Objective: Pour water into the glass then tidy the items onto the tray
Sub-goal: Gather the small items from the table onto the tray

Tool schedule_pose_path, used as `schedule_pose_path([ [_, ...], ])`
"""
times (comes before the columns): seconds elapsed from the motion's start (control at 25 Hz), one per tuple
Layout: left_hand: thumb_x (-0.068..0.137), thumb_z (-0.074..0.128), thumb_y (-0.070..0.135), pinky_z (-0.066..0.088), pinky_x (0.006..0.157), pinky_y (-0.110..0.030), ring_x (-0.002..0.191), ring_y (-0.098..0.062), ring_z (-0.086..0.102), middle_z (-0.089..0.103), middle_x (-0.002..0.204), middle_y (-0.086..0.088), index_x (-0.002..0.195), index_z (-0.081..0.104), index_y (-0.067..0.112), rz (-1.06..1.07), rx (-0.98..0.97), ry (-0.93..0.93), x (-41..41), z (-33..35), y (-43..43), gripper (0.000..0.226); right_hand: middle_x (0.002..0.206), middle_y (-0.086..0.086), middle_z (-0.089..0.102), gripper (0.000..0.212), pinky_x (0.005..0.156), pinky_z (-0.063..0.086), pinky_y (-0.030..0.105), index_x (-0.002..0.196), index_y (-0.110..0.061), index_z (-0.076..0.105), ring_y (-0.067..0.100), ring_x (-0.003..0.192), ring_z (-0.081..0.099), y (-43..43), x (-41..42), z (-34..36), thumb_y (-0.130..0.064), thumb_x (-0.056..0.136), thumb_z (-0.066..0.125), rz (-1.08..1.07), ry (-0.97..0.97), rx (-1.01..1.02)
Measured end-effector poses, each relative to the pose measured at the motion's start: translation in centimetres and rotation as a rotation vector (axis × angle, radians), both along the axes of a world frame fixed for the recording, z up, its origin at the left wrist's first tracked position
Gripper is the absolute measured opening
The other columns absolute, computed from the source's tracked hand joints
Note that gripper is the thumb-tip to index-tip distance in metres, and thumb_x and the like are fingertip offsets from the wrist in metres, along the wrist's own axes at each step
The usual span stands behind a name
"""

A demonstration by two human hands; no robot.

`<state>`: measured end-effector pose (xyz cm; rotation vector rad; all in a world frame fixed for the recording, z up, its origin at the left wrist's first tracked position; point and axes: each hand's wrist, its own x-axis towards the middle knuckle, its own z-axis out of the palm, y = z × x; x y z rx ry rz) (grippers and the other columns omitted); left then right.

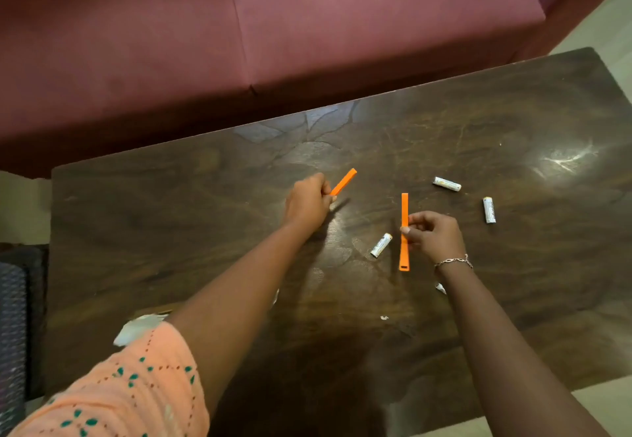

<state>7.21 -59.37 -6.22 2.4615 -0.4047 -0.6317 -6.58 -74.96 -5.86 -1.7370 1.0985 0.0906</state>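
The person's right hand (434, 234) pinches a long strip (404, 207) of orange plastic about halfway along, with the thumb laid across it and the fingers (419, 219) bent against its right edge. The long strip points straight away from the person, and its near end carries a small dark slot (whether that end touches the table (171, 231) cannot be told). A bracelet (453, 261) circles the wrist, to the right of the long strip's near end.

Left of the long strip and a little farther out, the left hand (307, 202) is closed round one end of a short strip (343, 181), also orange, with its fingers curled tight over it. The free end slants away toward the long strip's far tip but stays well apart from it, and a shadow lies on the table under it.

Four white batteries lie round the long strip:
- The near battery (381, 245) is just left of its near half, not touching.
- The far battery (447, 183) is right of its far tip.
- The right battery (489, 209) is farther right, past the right hand.
- The hidden battery (440, 288) shows only a tip under the right wrist.

A white scrap (384, 317) sits nearer the person than the long strip. A white paper (136, 329) lies well to its left, partly under the left forearm. An orange sleeve (136, 388) covers the upper left arm. A maroon sofa (307, 26) stands beyond the table, past the long strip's far tip.
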Motion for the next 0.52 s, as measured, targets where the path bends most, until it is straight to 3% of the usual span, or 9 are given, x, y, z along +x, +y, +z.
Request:
schedule_pose_path([
  [0.12,0.082,0.067,0.013,0.044,0.067,-0.030,0.079,-0.025,0.061,0.067,0.084,-0.012,0.083,0.062,0.006,0.181,-0.135,0.088,0.1,2.0,4.0,0.009,0.064,0.008,0.054,0.016,0.042,0.051,0.015,0.092,0.005,0.058,0.008,0.045,0.060,4.2,2.2,2.5,0.014,0.079,0.059,-0.070,-0.125,0.234],
  [0.36,0.078,0.071,0.012,0.056,0.073,-0.044,0.076,-0.033,0.065,0.060,0.070,-0.009,0.078,0.065,0.004,0.415,-0.235,0.111,1.2,5.4,15.2,0.010,0.065,0.008,0.055,0.020,0.044,0.053,0.017,0.078,-0.006,0.056,0.000,0.042,0.060,15.2,6.9,6.6,0.015,0.078,0.058,0.082,-0.241,0.322],
  [0.52,0.076,0.072,0.013,0.048,0.063,-0.030,0.064,-0.018,0.055,0.063,0.068,-0.009,0.074,0.066,0.005,0.536,-0.219,0.000,2.0,6.9,25.1,0.010,0.065,0.010,0.054,0.025,0.044,0.052,0.015,0.073,-0.009,0.055,0.001,0.041,0.060,24.3,10.0,7.8,0.015,0.079,0.057,0.210,-0.256,0.415],
])
